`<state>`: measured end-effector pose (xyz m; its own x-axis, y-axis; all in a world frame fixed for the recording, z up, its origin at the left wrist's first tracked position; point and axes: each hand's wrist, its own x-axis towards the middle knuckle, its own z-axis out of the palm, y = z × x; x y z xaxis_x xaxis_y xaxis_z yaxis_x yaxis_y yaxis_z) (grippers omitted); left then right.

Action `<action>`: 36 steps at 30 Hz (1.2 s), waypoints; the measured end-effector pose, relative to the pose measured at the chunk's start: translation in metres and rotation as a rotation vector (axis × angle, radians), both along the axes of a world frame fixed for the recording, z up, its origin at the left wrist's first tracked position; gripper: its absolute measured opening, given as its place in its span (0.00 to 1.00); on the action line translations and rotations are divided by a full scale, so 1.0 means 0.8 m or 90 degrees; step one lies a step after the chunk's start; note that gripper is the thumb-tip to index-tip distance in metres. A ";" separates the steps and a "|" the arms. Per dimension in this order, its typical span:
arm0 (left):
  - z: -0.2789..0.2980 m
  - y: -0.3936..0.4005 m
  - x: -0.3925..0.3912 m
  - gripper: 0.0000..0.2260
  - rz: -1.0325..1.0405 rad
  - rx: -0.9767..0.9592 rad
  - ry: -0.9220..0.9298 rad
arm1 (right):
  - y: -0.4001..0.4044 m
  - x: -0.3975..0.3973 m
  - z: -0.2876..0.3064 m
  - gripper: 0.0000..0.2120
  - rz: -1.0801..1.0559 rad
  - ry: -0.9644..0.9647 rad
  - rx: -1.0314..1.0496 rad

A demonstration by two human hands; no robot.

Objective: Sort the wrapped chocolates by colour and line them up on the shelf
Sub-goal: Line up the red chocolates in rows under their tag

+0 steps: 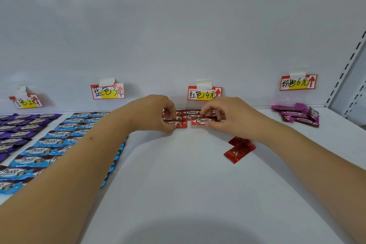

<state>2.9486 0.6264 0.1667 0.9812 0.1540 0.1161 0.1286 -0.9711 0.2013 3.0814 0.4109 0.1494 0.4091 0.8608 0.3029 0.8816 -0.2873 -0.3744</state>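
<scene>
Several red wrapped chocolates [191,114] lie in rows at the back of the white shelf [178,174], under the red price label [204,94]. My left hand [156,113] pinches the front left red chocolate [179,124] between thumb and fingers. My right hand [223,115] pinches the front right red chocolate [201,121]. Two loose red chocolates [239,149] lie face down nearer me, below my right wrist. Blue chocolates [59,141] lie lined up at the left, partly hidden by my left forearm.
Purple chocolates [17,127] fill the far left. A loose pile of pink chocolates [299,115] sits at the back right under its label [298,82]. A blue-row label [108,91] hangs on the back wall. A slotted shelf upright [346,69] stands at right.
</scene>
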 end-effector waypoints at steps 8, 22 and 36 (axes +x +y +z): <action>-0.003 0.006 0.001 0.08 0.002 -0.026 0.008 | 0.025 -0.007 -0.010 0.10 -0.001 -0.043 0.011; -0.005 0.008 0.001 0.08 -0.004 -0.029 0.006 | 0.023 -0.004 -0.018 0.07 0.078 -0.064 -0.005; -0.003 0.002 0.001 0.14 -0.029 -0.010 0.011 | 0.018 0.003 -0.019 0.13 0.097 -0.070 -0.053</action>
